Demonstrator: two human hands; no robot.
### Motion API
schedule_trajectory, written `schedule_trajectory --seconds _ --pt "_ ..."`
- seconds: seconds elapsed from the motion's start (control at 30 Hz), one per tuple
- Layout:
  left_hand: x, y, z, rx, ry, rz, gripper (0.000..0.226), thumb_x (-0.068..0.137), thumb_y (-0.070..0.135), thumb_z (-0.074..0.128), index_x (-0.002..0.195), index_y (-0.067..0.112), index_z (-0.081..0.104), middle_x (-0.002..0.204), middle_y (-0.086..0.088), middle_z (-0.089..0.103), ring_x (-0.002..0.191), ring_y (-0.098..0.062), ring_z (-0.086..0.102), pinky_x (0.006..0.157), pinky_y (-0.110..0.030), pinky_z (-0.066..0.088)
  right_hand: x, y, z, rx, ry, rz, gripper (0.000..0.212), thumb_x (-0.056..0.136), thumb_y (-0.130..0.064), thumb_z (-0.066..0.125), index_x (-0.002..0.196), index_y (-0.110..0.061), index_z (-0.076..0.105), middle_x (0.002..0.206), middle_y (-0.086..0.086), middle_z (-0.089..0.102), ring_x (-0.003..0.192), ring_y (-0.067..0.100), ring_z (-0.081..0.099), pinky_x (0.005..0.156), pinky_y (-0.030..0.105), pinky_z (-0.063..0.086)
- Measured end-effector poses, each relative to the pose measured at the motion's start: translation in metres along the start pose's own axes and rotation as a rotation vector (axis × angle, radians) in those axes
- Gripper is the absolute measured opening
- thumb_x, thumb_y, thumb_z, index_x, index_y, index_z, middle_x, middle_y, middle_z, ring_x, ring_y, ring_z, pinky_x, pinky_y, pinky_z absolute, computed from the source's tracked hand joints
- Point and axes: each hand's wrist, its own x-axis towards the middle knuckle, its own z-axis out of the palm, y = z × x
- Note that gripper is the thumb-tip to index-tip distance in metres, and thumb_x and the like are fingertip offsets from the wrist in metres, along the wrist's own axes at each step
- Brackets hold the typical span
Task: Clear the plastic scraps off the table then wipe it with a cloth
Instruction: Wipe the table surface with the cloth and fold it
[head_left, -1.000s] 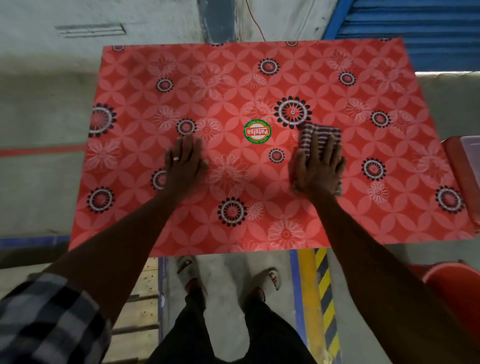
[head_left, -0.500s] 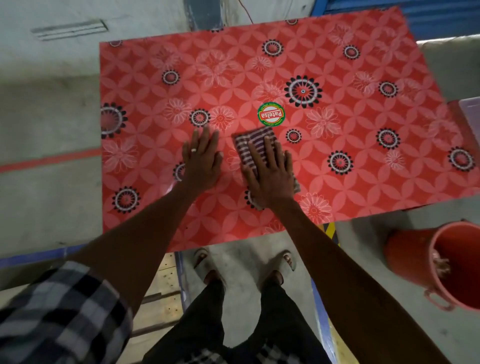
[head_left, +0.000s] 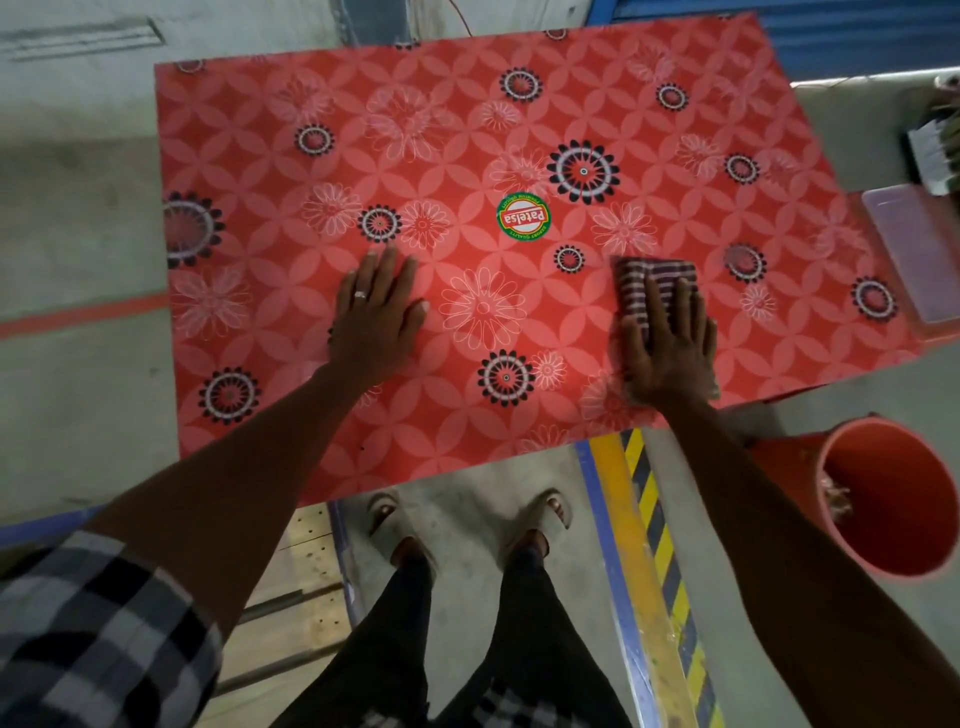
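Head view: right hand (head_left: 670, 348), fingers spread, presses cloth (head_left: 649, 283) right of sticker (head_left: 523, 216); left hand (head_left: 382, 312), fingers flat, braces table (head_left: 260, 130).

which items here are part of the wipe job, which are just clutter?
In use:
- striped folded cloth, pressed flat under the right hand
- red flower-patterned tabletop
- left hand, flat on the table
- orange plastic bucket on the floor, scraps inside

Lying about:
- clear plastic lid or tray at the table's right edge
- round green and red sticker
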Motion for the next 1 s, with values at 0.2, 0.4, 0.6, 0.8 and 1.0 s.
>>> schedule_trajectory --seconds 0.2,0.4,0.6,0.8,1.0 --pt "0.001 -0.001 0.003 -0.002 -0.006 -0.001 0.064 0.105 0.051 0.020 0.161 0.020 0.018 0.170 -0.009 0.012 0.158 -0.031 0.008 0.125 -0.051 0.010 -0.041 -0.061 0.002 0.079 0.021 0.003 0.075 0.094 -0.071 0.013 0.160 -0.034 0.008 0.169 0.009 0.003 0.155 0.030 0.001 0.123 0.055 0.007" --pt "0.000 -0.001 -0.001 -0.023 -0.006 0.001 0.066 0.104 0.052 0.018 0.161 0.020 0.018 0.170 -0.009 0.013 0.158 -0.031 0.007 0.126 -0.052 0.010 -0.102 -0.137 0.021 0.052 -0.006 -0.219 0.070 0.099 -0.064 0.018 0.160 -0.030 0.013 0.169 0.010 0.000 0.155 0.031 -0.003 0.124 0.055 0.003" --pt "-0.006 -0.003 -0.001 -0.032 0.021 0.032 0.062 0.105 0.047 0.022 0.160 0.017 0.022 0.170 -0.010 0.015 0.158 -0.032 0.010 0.126 -0.054 0.013 -0.123 -0.157 0.032 0.062 -0.017 -0.344 0.065 0.101 -0.062 0.026 0.159 -0.036 0.013 0.169 0.007 0.006 0.156 0.029 -0.002 0.124 0.055 0.006" --pt "-0.021 -0.017 -0.006 0.000 0.079 0.076 0.057 0.105 0.043 0.032 0.156 0.017 0.036 0.166 -0.009 0.030 0.154 -0.030 0.025 0.122 -0.050 0.023 -0.097 -0.099 0.017 0.039 -0.023 -0.311 0.068 0.099 -0.062 0.022 0.160 -0.031 0.016 0.168 0.010 0.006 0.155 0.030 0.001 0.124 0.056 0.007" --pt "-0.033 -0.042 -0.014 0.025 0.094 0.123 0.055 0.103 0.041 0.039 0.153 0.017 0.041 0.163 -0.009 0.036 0.151 -0.030 0.032 0.120 -0.049 0.028 -0.063 -0.031 0.003 0.038 0.012 -0.047 0.072 0.097 -0.064 0.021 0.160 -0.031 0.010 0.169 0.009 0.006 0.155 0.032 0.005 0.123 0.057 0.012"
